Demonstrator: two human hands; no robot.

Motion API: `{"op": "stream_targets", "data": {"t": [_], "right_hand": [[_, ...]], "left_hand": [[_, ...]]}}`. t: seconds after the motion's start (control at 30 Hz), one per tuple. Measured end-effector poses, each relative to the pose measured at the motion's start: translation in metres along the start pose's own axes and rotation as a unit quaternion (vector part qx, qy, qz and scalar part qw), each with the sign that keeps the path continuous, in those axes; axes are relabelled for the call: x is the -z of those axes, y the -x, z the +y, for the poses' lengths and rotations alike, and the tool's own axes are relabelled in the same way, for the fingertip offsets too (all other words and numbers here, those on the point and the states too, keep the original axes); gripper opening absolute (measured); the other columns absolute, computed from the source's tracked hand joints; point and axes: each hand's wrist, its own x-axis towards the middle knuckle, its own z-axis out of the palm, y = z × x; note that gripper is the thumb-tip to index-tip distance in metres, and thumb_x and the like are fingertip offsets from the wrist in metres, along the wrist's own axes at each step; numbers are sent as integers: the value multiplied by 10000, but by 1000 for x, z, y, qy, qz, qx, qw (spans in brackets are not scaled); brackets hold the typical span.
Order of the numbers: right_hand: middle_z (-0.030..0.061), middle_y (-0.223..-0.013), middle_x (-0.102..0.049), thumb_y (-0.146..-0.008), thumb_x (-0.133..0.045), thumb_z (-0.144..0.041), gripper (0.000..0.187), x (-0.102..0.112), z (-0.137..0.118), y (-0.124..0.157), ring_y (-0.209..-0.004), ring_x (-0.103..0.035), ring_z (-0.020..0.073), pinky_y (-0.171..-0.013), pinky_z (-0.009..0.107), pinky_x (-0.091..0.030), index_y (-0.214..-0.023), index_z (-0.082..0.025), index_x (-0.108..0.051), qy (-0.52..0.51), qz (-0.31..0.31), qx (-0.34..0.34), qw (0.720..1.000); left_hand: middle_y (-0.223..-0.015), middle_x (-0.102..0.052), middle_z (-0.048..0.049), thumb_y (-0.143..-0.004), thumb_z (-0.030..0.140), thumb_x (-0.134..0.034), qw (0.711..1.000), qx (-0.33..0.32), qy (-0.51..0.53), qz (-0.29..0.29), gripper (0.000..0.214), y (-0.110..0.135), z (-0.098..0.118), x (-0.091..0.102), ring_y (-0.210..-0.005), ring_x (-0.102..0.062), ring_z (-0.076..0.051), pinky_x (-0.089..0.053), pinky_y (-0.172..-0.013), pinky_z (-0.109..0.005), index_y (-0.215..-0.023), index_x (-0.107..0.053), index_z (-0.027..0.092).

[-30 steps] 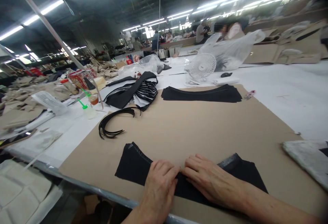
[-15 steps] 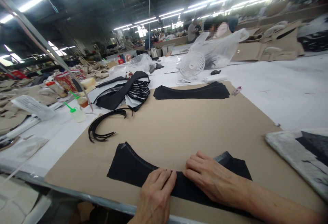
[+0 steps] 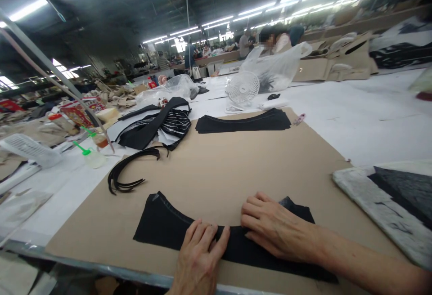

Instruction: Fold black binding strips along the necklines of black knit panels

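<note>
A curved piece of black fabric [image 3: 162, 225] lies near the front edge of a brown paper sheet [image 3: 232, 164]. My left hand [image 3: 199, 259] rests flat on its middle, fingers stretched out and slightly apart. My right hand [image 3: 273, 230] lies on the fabric just to the right, fingers together and bent a little, pressing down on the upper edge. Neither hand holds anything.
A stack of black curved pieces [image 3: 243, 122] lies at the far edge of the paper. Thin black strips [image 3: 130, 169] curl at the left, beside striped black fabric [image 3: 158, 126]. A small white fan [image 3: 242, 89], green-capped bottles [image 3: 89, 155] and a grey-white board [image 3: 388, 207] surround the paper. A person sits beyond.
My left hand slid back toward me and spread its fingers flat on the fabric. The view swung to the right, showing more of the board on the right.
</note>
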Motion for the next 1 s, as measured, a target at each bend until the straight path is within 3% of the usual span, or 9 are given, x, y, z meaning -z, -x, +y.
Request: {"op": "stream_targets", "data": {"t": [0.17,0.3,0.4,0.63,0.83,1.0], "right_hand": [[17,-952,-572,-815,-688,-313,233,10,6,-1,-914,-498,198,-838,354,-319,-938,-195,-528,-61,-6,-45,997],[2,-900,-572,-787,-703,-281,218,9,9,-3,-862,-501,190,-813,351,-331,-875,-198,-522,-58,-16,-34,998],[-2,-879,-573,-791,-678,-225,165,10,10,-2,-841,-509,181,-798,343,-343,-867,-197,-534,-78,-29,-37,996],[13,-932,-589,-831,-607,-148,82,11,17,9,-889,-536,183,-822,323,-372,-874,-200,-560,-141,-34,-41,989],[20,-998,-594,-819,-596,-120,169,14,20,14,-932,-544,190,-846,319,-383,-962,-209,-579,-176,-33,-69,981],[10,-937,-621,-787,-639,-154,138,16,23,12,-897,-558,199,-843,333,-388,-908,-208,-600,-193,-58,-104,974]], "left_hand": [[-1241,-565,-87,-813,50,-434,997,56,47,7,503,-8,3,3,-1133,-523,-238,-442,-891,-395,-1231,-585,286],[-1054,-635,-81,-852,75,-450,977,133,162,-38,373,-35,21,4,-986,-576,-219,-475,-844,-386,-1168,-590,215],[-949,-640,-59,-805,54,-491,957,178,219,-69,316,-51,32,0,-914,-576,-231,-484,-810,-397,-1036,-633,217],[-905,-617,-55,-795,-18,-403,937,191,268,-119,426,-59,38,-1,-892,-554,-221,-483,-797,-385,-1036,-669,212],[-930,-612,-75,-809,-17,-382,942,180,264,-103,434,-55,42,-5,-900,-555,-226,-483,-799,-382,-1066,-668,183],[-917,-621,-65,-793,-30,-406,920,223,299,-122,429,-62,40,0,-914,-575,-207,-482,-821,-352,-1046,-681,181]]}}
